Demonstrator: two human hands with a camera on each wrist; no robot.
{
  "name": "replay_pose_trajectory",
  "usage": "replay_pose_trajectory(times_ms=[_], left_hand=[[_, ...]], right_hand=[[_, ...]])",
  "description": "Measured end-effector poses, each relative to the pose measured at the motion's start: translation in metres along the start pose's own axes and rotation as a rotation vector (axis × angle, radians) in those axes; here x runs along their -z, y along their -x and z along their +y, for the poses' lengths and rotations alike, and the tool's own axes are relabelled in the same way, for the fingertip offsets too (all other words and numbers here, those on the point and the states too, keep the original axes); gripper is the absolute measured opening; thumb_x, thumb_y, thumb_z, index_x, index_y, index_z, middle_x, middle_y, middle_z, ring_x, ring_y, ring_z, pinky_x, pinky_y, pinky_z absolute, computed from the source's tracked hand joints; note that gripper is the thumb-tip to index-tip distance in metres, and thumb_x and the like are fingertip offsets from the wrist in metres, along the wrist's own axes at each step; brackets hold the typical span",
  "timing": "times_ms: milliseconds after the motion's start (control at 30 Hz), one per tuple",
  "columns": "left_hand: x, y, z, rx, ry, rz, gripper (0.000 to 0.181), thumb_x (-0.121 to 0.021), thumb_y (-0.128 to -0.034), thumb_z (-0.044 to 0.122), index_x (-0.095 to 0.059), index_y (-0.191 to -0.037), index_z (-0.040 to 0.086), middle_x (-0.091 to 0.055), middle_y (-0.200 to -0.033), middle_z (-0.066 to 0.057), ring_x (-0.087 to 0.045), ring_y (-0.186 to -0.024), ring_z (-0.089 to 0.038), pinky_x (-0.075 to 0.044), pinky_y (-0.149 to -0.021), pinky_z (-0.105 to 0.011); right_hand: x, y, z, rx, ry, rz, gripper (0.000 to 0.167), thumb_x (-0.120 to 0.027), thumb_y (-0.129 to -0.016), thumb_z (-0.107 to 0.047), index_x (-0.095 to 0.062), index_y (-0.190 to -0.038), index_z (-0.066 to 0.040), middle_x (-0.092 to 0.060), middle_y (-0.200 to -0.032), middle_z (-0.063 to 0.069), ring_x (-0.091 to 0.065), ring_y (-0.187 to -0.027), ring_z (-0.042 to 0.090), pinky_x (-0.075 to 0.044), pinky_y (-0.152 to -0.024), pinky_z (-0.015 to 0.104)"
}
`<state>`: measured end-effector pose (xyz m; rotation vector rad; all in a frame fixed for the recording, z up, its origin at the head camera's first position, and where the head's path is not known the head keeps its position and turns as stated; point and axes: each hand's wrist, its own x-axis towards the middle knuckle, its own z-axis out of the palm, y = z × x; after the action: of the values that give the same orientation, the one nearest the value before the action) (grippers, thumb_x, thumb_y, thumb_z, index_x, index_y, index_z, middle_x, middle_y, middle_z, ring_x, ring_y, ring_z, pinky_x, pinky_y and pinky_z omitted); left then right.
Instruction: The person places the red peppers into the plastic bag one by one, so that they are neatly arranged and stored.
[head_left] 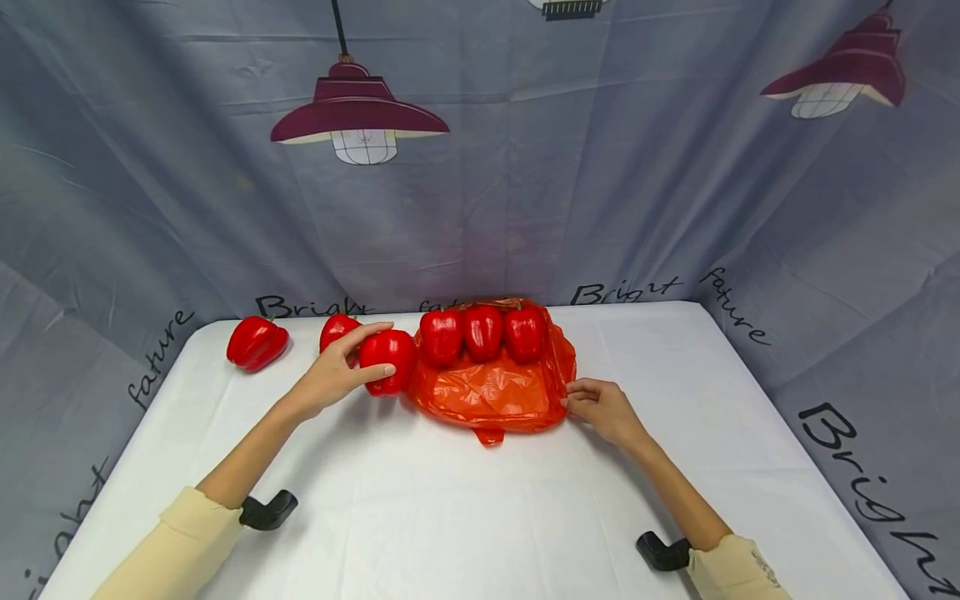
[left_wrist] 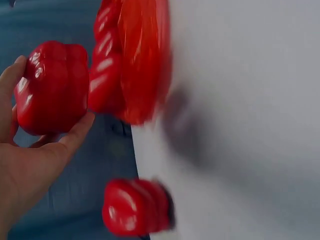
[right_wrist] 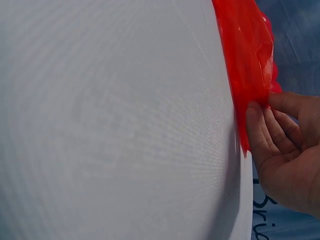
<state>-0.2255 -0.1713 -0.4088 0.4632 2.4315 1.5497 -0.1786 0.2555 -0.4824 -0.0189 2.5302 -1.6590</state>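
Note:
My left hand (head_left: 335, 372) grips a red bell pepper (head_left: 388, 362) above the table, just left of a red plastic bag (head_left: 491, 396). In the left wrist view the thumb and fingers wrap around this held pepper (left_wrist: 54, 87). The bag lies spread wide, with three red peppers (head_left: 483, 333) in a row along its far side. At the bag's right edge my right hand (head_left: 606, 410) pinches the plastic between thumb and fingers, as the right wrist view also shows on the bag (right_wrist: 247, 65).
Another red pepper (head_left: 257, 343) lies near the table's far left corner. A further one (head_left: 338, 329) sits partly hidden behind my left hand. The white table (head_left: 450, 517) ends against a grey-blue curtain (head_left: 495, 208) printed with lamps and lettering.

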Motion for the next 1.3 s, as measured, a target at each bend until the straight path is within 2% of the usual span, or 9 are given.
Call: replay_pose_trajectory(times_ms=[100,233,367,467,600,800,967,1300], left_hand=[[-0.021,-0.011,0.01,-0.035,0.033,-0.048,0.069,-0.077,-0.088,0.024,-0.046,-0.149,0.016,-0.044,-0.145,-0.016,-0.045,-0.128,-0.04,-0.055,-0.089,-0.048],[-0.053,-0.026,0.017,-0.039,0.045,-0.078,0.07,-0.077,-0.0885,0.025,-0.045,-0.15,0.019,-0.042,-0.148,-0.014,-0.044,-0.13,-0.04,-0.052,-0.093,-0.05],[-0.085,-0.039,0.02,-0.045,-0.019,-0.059,0.069,-0.078,-0.0868,0.03,-0.047,-0.148,0.026,-0.045,-0.146,-0.01,-0.044,-0.129,-0.036,-0.052,-0.094,-0.05],[-0.106,-0.049,0.02,-0.075,-0.071,-0.042,0.068,-0.079,-0.0859,0.03,-0.049,-0.147,0.027,-0.046,-0.145,-0.006,-0.045,-0.129,-0.032,-0.051,-0.095,-0.049],[-0.128,-0.06,0.018,-0.096,-0.079,-0.028,0.067,-0.079,-0.0861,0.029,-0.051,-0.146,0.026,-0.049,-0.144,-0.006,-0.046,-0.129,-0.029,-0.051,-0.096,-0.049],[-0.155,-0.069,0.019,-0.084,-0.034,0.0,0.064,-0.079,-0.0868,0.027,-0.052,-0.145,0.025,-0.05,-0.14,-0.009,-0.047,-0.127,-0.03,-0.05,-0.096,-0.05],[-0.173,-0.071,0.022,-0.09,-0.051,0.005,0.063,-0.078,-0.087,0.028,-0.052,-0.144,0.024,-0.051,-0.138,-0.01,-0.048,-0.126,-0.03,-0.05,-0.096,-0.049],[-0.195,-0.075,0.024,-0.117,-0.099,0.039,0.062,-0.079,-0.0861,0.025,-0.053,-0.143,0.02,-0.051,-0.139,-0.013,-0.048,-0.127,-0.03,-0.045,-0.101,-0.051]], right_hand=[[0.0,0.0,-0.001,-0.003,0.003,0.002,0.027,-0.067,-0.094,-0.004,-0.062,-0.115,0.012,-0.07,-0.099,0.015,-0.069,-0.087,0.023,-0.057,-0.078,0.027],[0.0,0.001,-0.002,-0.001,0.018,0.004,0.027,-0.068,-0.094,-0.006,-0.063,-0.115,0.011,-0.071,-0.099,0.015,-0.069,-0.087,0.024,-0.058,-0.078,0.028],[0.0,0.001,-0.001,0.009,0.002,0.001,0.027,-0.068,-0.094,-0.005,-0.063,-0.114,0.012,-0.071,-0.099,0.015,-0.07,-0.087,0.024,-0.058,-0.078,0.028],[0.0,0.001,-0.001,0.012,-0.024,-0.005,0.027,-0.068,-0.094,-0.003,-0.062,-0.114,0.013,-0.07,-0.099,0.016,-0.07,-0.087,0.024,-0.058,-0.078,0.028],[0.0,0.001,0.0,0.008,-0.029,-0.006,0.027,-0.066,-0.094,-0.002,-0.061,-0.115,0.014,-0.07,-0.1,0.017,-0.07,-0.087,0.023,-0.058,-0.077,0.029],[0.0,0.0,0.001,0.011,-0.008,-0.007,0.027,-0.066,-0.094,-0.003,-0.061,-0.115,0.014,-0.07,-0.1,0.016,-0.07,-0.087,0.025,-0.058,-0.077,0.028],[0.0,0.0,0.001,0.003,-0.004,-0.005,0.027,-0.066,-0.094,-0.003,-0.062,-0.116,0.014,-0.07,-0.101,0.017,-0.07,-0.087,0.024,-0.058,-0.077,0.027],[0.0,0.0,0.0,-0.008,-0.005,-0.006,0.028,-0.064,-0.095,-0.003,-0.061,-0.118,0.013,-0.07,-0.104,0.019,-0.07,-0.089,0.024,-0.058,-0.079,0.028]])
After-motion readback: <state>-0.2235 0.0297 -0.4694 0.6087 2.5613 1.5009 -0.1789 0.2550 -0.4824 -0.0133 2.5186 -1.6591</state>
